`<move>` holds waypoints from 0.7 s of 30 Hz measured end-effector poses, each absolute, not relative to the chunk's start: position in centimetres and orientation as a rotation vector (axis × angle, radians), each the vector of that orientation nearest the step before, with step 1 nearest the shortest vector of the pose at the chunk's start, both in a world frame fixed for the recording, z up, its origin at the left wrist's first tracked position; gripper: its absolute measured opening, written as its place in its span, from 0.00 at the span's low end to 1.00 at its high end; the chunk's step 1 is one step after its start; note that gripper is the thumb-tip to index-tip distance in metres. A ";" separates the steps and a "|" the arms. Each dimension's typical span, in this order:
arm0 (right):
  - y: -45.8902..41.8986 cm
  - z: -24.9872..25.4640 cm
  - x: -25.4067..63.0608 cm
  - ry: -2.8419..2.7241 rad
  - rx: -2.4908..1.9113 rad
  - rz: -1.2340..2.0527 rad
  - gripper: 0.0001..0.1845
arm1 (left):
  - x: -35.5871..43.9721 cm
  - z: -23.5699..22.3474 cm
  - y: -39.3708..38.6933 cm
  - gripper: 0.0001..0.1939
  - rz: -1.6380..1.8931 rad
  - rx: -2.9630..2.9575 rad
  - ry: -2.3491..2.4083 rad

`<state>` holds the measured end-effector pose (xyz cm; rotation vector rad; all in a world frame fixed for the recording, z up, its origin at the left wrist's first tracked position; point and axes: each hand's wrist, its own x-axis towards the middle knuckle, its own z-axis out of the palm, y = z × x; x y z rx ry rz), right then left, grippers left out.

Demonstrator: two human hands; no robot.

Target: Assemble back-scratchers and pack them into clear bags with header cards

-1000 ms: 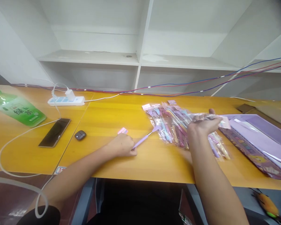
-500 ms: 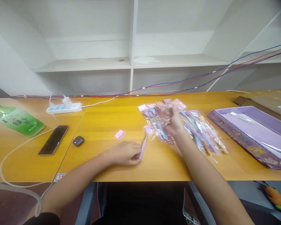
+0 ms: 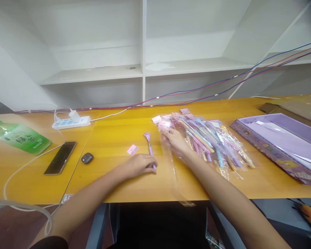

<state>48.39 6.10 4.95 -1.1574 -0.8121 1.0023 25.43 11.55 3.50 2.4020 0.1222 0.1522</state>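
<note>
My left hand rests on the table with its fingers closed over the handle end of a small purple back scratcher. The scratcher lies flat, its hand-shaped head pointing to the back. My right hand pinches the pink-topped upper end of a clear plastic bag, which trails over the table toward the front edge. Beyond and to the right of that hand lies a pile of bagged back scratchers in purple, blue, pink and yellow. Left of the loose scratcher is a small pink card.
On the right stands an open purple box, with a cardboard piece behind it. A black earbud case, a phone, a green bottle and a white power strip occupy the left. Cables run along the back.
My right hand has come left from over the pile, bringing the clear bag. The scratcher's head has swung left, away from the pile, while my left hand stays on its handle.
</note>
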 end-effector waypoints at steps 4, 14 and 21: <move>5.8 4.6 48.0 -0.922 -1.223 0.946 0.30 | 25.2 4.2 12.4 0.06 0.253 2.337 0.288; 4.2 4.7 45.8 -1.180 -1.173 1.399 0.26 | 25.6 3.4 12.8 0.26 0.741 1.676 0.475; 4.3 3.7 44.9 -1.267 -1.226 1.044 0.23 | 25.9 3.5 12.3 0.22 0.840 1.578 0.419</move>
